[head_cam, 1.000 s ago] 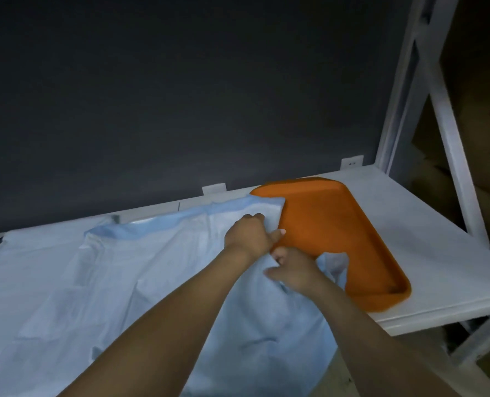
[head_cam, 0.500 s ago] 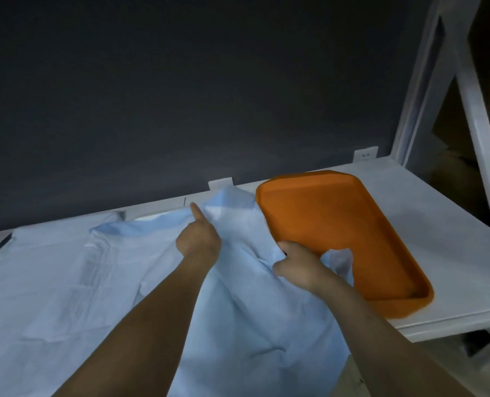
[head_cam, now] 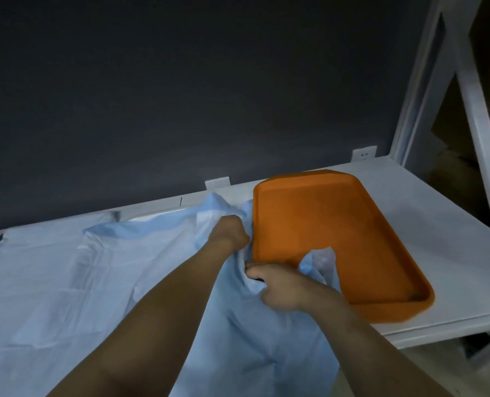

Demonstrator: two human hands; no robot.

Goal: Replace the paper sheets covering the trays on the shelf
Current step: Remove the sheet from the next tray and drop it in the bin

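Observation:
An orange tray (head_cam: 332,224) lies bare on the white shelf (head_cam: 444,253), right of centre. A light blue paper sheet (head_cam: 100,282) is spread and crumpled over the left part of the shelf. One corner of the sheet (head_cam: 319,259) flops over the tray's near left rim. My left hand (head_cam: 231,233) grips a bunched fold of the sheet beside the tray's left edge. My right hand (head_cam: 278,287) grips the sheet just in front of the tray's left rim. Whatever lies under the sheet is hidden.
A dark wall (head_cam: 181,96) backs the shelf. A white upright post with a diagonal brace (head_cam: 467,110) stands at the right end. Two small white clips (head_cam: 217,183) sit on the back edge. The shelf's front edge (head_cam: 453,330) runs close to the tray's near corner.
My left hand, which was further left with a finger extended, has moved right and closed on the sheet by the tray's edge. The sheet's far corner is now bunched up there.

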